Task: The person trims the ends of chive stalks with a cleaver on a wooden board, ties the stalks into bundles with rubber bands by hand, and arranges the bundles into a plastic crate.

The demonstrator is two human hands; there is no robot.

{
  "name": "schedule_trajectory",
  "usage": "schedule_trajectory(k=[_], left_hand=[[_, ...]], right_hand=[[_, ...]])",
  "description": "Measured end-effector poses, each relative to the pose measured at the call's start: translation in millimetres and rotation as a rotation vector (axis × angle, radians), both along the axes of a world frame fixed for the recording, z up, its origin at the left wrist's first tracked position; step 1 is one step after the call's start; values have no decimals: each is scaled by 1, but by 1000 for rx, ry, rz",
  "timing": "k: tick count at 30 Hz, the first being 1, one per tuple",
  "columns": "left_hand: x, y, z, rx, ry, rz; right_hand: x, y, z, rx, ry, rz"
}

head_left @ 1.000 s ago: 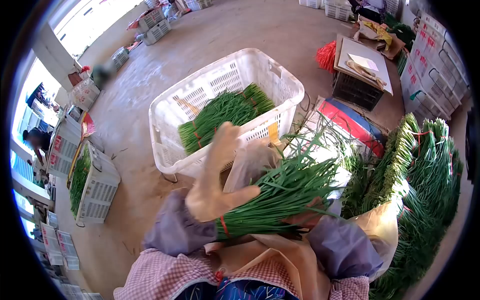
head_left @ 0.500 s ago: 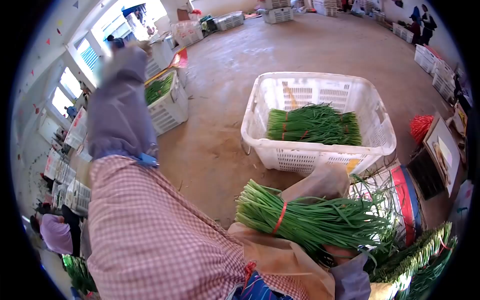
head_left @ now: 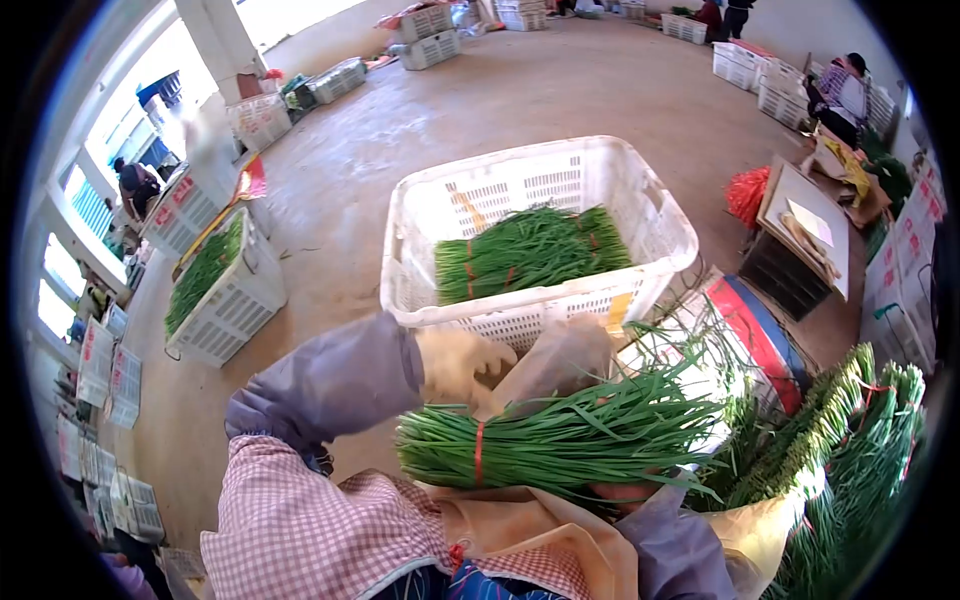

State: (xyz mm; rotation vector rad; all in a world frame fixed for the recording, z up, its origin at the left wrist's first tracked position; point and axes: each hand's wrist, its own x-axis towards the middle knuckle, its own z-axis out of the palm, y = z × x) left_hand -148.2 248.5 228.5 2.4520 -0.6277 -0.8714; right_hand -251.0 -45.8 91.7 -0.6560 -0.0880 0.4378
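A bundle of long green garlic chives (head_left: 570, 440), tied with a red band (head_left: 479, 452) near its cut end, lies across my lap. My right hand (head_left: 628, 492) grips it from below near the leafy end, mostly hidden by the leaves. My left hand (head_left: 458, 366), in a tan glove, is just above the cut end, its fingers slightly curled and apart with nothing seen in them. Beyond both hands, a white plastic crate (head_left: 540, 300) holds more banded chives (head_left: 535, 252).
More chive bundles (head_left: 850, 440) lie at my right. A second crate with greens (head_left: 235, 300) stands at the left. Farther right are a box with a board on top (head_left: 800, 235) and a tangle of red ties (head_left: 746, 195). Crates and people line the walls.
My left arm has swung down from the far upper left, bringing that hand beside the bundle. The view has turned left to right, shifting the crate leftward. My right hand still holds the chives.
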Motion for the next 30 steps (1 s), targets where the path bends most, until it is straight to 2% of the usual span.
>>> schedule_trajectory(k=[1,3,6,7,10,13,15,16,18,20,22,23,25,27,30], left_hand=[[-4,-3,-4,14,-13,-60],[-13,-6,-7,57,-45,-167],[-32,-14,-17,235,2,-397],[-39,-23,-23,380,45,-398],[-42,-23,-44,241,98,-317],[-43,-31,-31,222,68,-315],[-36,-34,-25,238,-4,-337],[-29,-32,-26,155,-178,-364],[-9,-38,-4,210,-245,-376],[6,-53,11,364,-423,-390],[19,-54,0,283,-592,-374],[16,-58,-7,334,-605,-342],[10,-72,-11,427,-589,-337],[-1,-81,-9,466,-639,-338],[-5,-82,-19,430,-666,-330]], right_hand=[[-4,1,11,-28,-116,-33],[-2,0,-7,161,81,5],[2,1,-29,297,192,43],[-1,3,-29,358,184,41],[-1,14,-21,626,96,20],[0,14,-11,646,68,17],[-2,12,-4,472,52,-3],[2,13,3,300,6,-21],[16,18,19,-202,-196,-54],[35,23,32,-884,-547,-61],[47,16,39,-1465,-865,-147],[51,7,35,-1607,-870,-162],[58,-19,22,-1812,-774,-163],[55,-62,3,-2017,-533,-136],[37,-148,-11,-2279,50,-20]])
